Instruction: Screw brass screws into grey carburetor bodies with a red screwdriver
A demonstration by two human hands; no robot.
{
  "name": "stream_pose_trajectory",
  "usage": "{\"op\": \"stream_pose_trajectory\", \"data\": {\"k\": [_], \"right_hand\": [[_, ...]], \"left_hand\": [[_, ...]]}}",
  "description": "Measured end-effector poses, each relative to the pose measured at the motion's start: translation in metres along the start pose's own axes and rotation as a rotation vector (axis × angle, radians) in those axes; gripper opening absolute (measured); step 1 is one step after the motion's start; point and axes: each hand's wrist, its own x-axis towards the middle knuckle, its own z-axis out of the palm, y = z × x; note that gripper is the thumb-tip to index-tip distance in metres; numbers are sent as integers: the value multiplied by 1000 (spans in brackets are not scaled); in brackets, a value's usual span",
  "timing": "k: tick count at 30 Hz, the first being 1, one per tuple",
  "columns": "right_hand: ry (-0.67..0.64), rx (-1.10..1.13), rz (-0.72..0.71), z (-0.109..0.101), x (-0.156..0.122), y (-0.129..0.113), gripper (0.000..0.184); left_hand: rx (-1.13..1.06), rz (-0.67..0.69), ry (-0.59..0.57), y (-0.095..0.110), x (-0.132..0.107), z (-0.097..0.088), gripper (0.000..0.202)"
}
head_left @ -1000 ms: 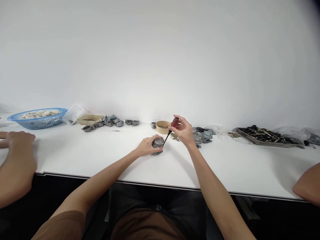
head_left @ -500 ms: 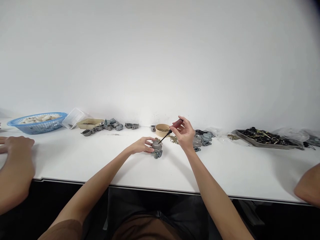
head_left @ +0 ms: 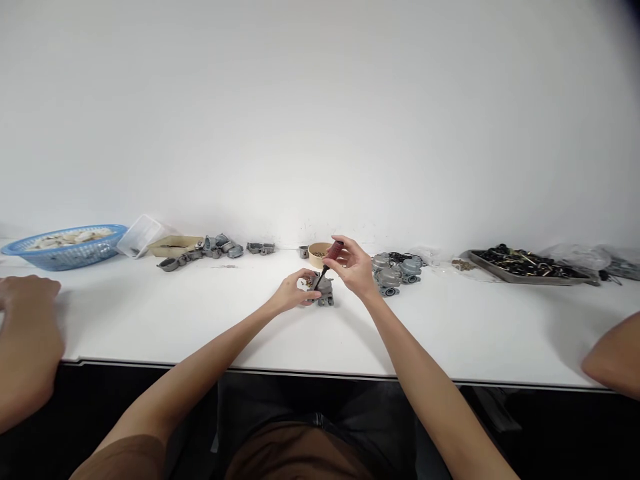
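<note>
On the white table in front of me stands a grey metal carburetor (head_left: 326, 289). My left hand (head_left: 295, 291) is closed on its left side, thumb and fingers around the body. A screwdriver (head_left: 335, 251) with a dark red handle is gripped in the closed fingers of my right hand (head_left: 356, 268). Its dark shaft slants down to the left, and the tip meets the carburetor's top near my left thumb. Just behind is a round tan tub (head_left: 317, 254) of small brass-coloured screws, partly covered by my right hand. More carburetors (head_left: 390, 275) sit right of my right hand.
Loose grey metal bowls (head_left: 220, 247) lie at the back left, by a yellowish tray (head_left: 175, 245), a clear plastic box (head_left: 141, 235) and a blue basket (head_left: 75, 253). A dark tray (head_left: 530, 273) of black parts is at right. Other people's arms rest at both table ends.
The screwdriver has become steeper, its tip now near my left thumb on the carburetor. The carburetor has turned and shifted slightly right, and my right hand has moved left.
</note>
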Motion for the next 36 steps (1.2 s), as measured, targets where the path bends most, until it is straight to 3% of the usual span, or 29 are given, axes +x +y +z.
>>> {"op": "stream_pose_trajectory", "data": {"k": [8,15,24,36], "right_hand": [[69,-34,-11,-4,2,-2,51],[1,-38,5,-2,1,-1,54],[80,-77,-18,-9,3,-6,58],[59,-72,44,-8,3,-1,67]], "left_hand": [[95,53,1,0,-1,1,52],[102,81,-23,0,-2,1,55],[95,81,-19,2,-4,1,55],[103,100,-30,0,-3,1,57]]}}
